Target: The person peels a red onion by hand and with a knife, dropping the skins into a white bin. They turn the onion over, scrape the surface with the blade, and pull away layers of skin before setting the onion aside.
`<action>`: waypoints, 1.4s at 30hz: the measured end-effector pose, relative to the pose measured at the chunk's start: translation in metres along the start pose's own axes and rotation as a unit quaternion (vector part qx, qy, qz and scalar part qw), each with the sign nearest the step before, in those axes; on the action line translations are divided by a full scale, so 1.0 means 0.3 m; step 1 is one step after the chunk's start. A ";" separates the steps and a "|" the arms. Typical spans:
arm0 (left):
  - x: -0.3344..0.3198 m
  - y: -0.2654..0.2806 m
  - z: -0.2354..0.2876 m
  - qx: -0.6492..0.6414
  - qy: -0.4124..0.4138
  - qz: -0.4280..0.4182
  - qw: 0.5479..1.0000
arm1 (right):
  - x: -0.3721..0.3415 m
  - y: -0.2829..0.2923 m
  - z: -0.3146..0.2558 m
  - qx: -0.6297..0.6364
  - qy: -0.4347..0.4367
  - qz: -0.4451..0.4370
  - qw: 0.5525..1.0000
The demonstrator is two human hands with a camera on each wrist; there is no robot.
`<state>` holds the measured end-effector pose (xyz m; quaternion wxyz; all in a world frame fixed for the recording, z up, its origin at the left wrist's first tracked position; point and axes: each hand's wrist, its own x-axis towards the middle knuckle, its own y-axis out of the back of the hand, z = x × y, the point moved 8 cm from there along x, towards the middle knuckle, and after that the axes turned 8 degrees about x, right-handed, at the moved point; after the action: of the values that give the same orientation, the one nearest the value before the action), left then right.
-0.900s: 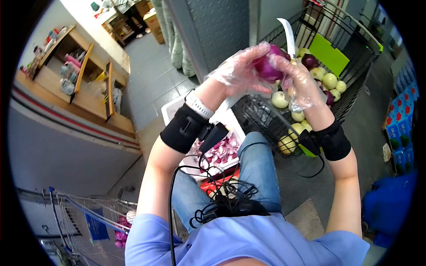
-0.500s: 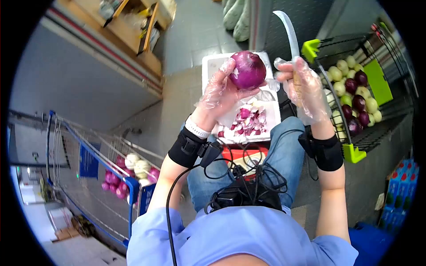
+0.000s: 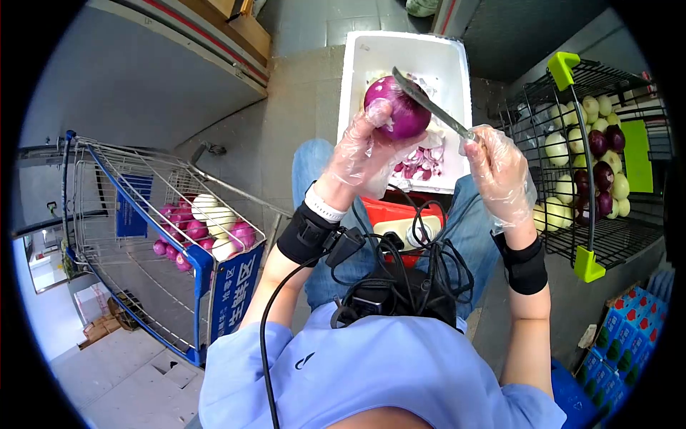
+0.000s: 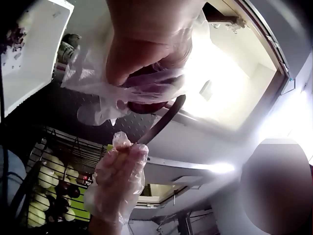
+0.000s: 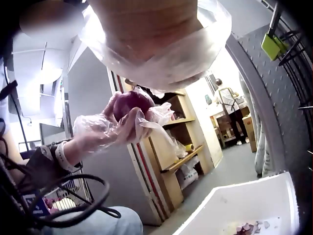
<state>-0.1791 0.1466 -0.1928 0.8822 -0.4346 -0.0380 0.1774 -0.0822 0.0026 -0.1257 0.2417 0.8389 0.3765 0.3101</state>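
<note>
In the head view my left hand (image 3: 357,157), in a clear plastic glove, holds a large red onion (image 3: 386,107) with the thumb against its near side. My gloved right hand (image 3: 500,171) grips a knife (image 3: 441,113) whose curved blade points left and crosses over the onion's upper right in this view. The left wrist view shows the dark blade (image 4: 164,120) reaching up toward the onion, partly hidden by the left hand's loose glove. Below both hands is a white foam box (image 3: 348,79) with red onion skins (image 3: 423,163) inside.
At right stands a black wire cart with a green corner (image 3: 589,264), holding white and red onions (image 3: 604,175). A blue-trimmed cart (image 3: 204,286) with more onions (image 3: 207,222) is at left. Cables (image 3: 429,272) lie across my lap. A distant person (image 5: 226,103) shows in the right wrist view.
The head view has turned, bringing the box below the hands. The knife has swung from pointing up to lying leftward across the onion. The left hand keeps hold of the onion.
</note>
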 end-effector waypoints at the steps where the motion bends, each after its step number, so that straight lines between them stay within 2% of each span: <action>1: 0.012 0.014 -0.007 0.026 0.000 0.000 1.000 | 0.009 -0.001 -0.003 -0.005 0.002 0.009 1.000; 9: 0.070 0.061 -0.014 0.056 0.009 0.040 0.998 | 0.048 -0.062 0.051 -0.053 0.006 0.011 0.999; 13: 0.121 0.111 -0.042 0.123 0.024 0.025 0.992 | 0.083 -0.108 0.106 -0.060 0.013 0.019 0.998; 16: 0.139 0.129 -0.043 0.098 0.018 0.024 0.995 | 0.110 -0.144 0.128 -0.059 0.031 0.034 0.997; 19: 0.139 0.172 -0.022 0.116 0.020 0.072 0.990 | 0.127 -0.183 0.173 -0.065 0.033 0.023 0.997; 20: 0.130 0.186 -0.012 0.122 0.022 0.089 0.988 | 0.128 -0.183 0.255 -0.079 -0.029 0.015 0.996; 22: 0.101 0.140 0.074 0.131 -0.025 0.045 0.990 | 0.095 -0.158 0.450 -0.107 -0.154 0.000 0.982; 24: 0.109 0.154 0.130 0.143 -0.030 -0.003 0.989 | 0.066 -0.143 0.533 -0.083 -0.131 0.017 0.988; 26: 0.128 0.208 0.128 0.164 0.001 0.045 0.985 | 0.030 -0.188 0.585 -0.050 -0.165 -0.010 0.985; 29: 0.165 0.296 0.030 0.132 0.055 0.009 0.990 | 0.060 -0.250 0.571 -0.033 -0.214 -0.063 0.974; 30: 0.169 0.316 -0.004 0.111 0.072 -0.011 0.991 | 0.058 -0.265 0.580 -0.002 -0.228 -0.070 0.971; 33: 0.203 0.402 -0.046 0.081 0.099 0.001 0.992 | 0.047 -0.292 0.590 0.104 -0.257 -0.059 0.959; 34: 0.215 0.419 -0.012 0.072 0.087 0.026 0.993 | 0.034 -0.296 0.601 0.120 -0.292 -0.076 0.946; 36: 0.252 0.506 0.071 0.016 0.064 0.080 0.995 | 0.010 -0.301 0.633 0.123 -0.300 -0.085 0.942; 38: 0.274 0.498 0.157 -0.195 0.069 0.018 0.978 | 0.007 -0.271 0.637 0.190 -0.284 -0.075 0.937; 39: 0.279 0.476 0.222 -0.191 0.051 -0.018 0.980 | 0.002 -0.264 0.665 0.214 -0.276 -0.068 0.935; 40: 0.275 0.467 0.260 -0.223 0.049 -0.007 0.973 | -0.015 -0.280 0.666 0.240 -0.269 -0.067 0.930; 41: 0.268 0.457 0.284 -0.224 0.050 -0.011 0.973 | -0.014 -0.274 0.634 0.299 -0.320 -0.083 0.895; 42: 0.274 0.435 0.304 -0.222 0.049 -0.022 0.974 | -0.025 -0.271 0.640 0.301 -0.357 -0.074 0.881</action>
<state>-0.1590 0.3169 -0.2453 0.7685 -0.6264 -0.0430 0.1236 0.0096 0.0126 -0.3128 0.1179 0.8949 0.4005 -0.1577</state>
